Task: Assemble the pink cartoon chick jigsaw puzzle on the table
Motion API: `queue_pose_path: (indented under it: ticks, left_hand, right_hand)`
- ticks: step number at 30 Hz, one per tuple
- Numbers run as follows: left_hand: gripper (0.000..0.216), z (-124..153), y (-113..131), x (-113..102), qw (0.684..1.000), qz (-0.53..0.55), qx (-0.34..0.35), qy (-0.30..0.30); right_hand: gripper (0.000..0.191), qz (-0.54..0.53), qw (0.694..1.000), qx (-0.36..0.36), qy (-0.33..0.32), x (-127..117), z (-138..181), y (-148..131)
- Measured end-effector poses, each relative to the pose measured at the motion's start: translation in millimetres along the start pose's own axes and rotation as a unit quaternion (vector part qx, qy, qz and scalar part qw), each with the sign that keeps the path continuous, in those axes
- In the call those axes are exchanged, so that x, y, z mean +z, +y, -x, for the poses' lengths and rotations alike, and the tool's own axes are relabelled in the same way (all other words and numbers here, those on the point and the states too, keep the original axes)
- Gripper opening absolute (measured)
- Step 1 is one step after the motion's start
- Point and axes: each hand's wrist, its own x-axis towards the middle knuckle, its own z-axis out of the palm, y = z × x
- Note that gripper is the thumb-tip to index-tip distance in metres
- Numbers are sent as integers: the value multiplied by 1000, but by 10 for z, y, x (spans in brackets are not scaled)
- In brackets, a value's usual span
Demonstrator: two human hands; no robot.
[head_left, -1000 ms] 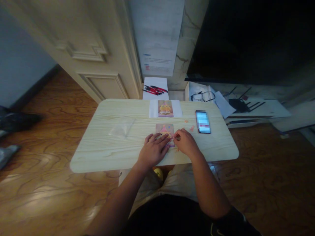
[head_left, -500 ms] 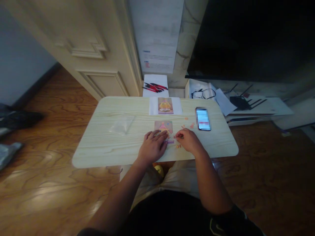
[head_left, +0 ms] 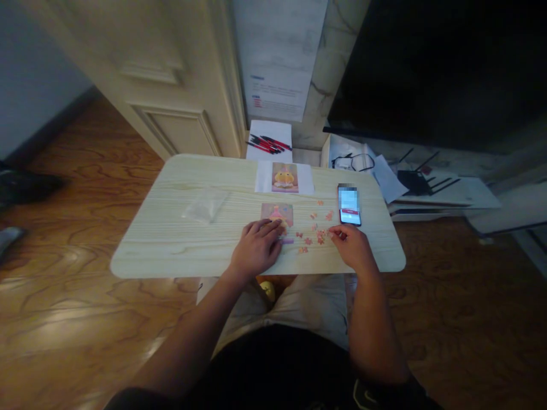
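Our left hand (head_left: 257, 246) is just resting on the puzzle (head_left: 278, 210), slightly below frame centre, not gripping. Our right hand (head_left: 352, 246)'s pinched up (can't tell if it's holding anything), nearer the loose pieces (head_left: 320, 234) to its left.

A pale wood-grain table (head_left: 171, 242) is bearing these items: a translucent bag (head_left: 205, 206) lying left, a printed sheet (head_left: 285, 177) at the far edge, a partly hidden puzzle (head_left: 277, 210) nearer, loose pieces (head_left: 321, 234) lying right of it, and a lit phone (head_left: 349, 209) resting far right.
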Motion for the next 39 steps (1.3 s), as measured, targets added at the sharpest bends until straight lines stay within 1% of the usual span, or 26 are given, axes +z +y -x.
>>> queue_pose_path:
  ticks: [5, 9, 12, 15, 17, 20, 22, 24, 30, 34, 36, 39]
  left_hand:
    - [39, -1, -7, 1, 1000, 3, 2, 3]
    - [40, -2, -3, -2, 1000, 4, -1, 8]
    - [40, -2, 0, 0, 1000, -1, 1, 6]
    - [40, -3, 2, 2, 1000, 2, 0, 8]
    - [39, -2, 5, 1, 1000, 4, -1, 9]
    - [39, 3, 8, -2, 1000, 2, -4, 8]
    - [39, 7, 9, -3, 1000, 0, -7, 7]
    - [38, 10, 7, -3, 1000, 0, -8, 7]
    - [38, 11, 3, -4, 1000, 3, -5, 8]
    - [37, 16, -1, 4, 1000, 3, -6, 9]
    - [37, 18, -3, 8, 1000, 2, -6, 9]
    - [37, 17, -4, 6, 1000, 3, -6, 11]
  right_hand:
    - [15, 6, 1000, 14, 9, -33, 52, 66]
    - [11, -19, 1000, 0, -20, 22, 99, -26]
    - [10, -41, 999, -13, -27, 86, 117, -125]
    - [17, -47, 997, -39, -37, 182, 104, -233]
    - [19, -33, 997, -56, -52, 264, 83, -301]
    - [11, -4, 995, -73, -74, 369, 53, -367]
    - [7, -1, 994, -76, -76, 399, 41, -374]
    - [6, -8, 995, -70, -70, 393, 36, -355]
    - [11, -30, 996, -42, -75, 318, 40, -289]
    - [13, -40, 994, -67, -78, 318, 36, -288]
    - [15, -46, 994, -78, -66, 292, 29, -262]
    - [16, -37, 997, -59, -21, 199, 16, -168]
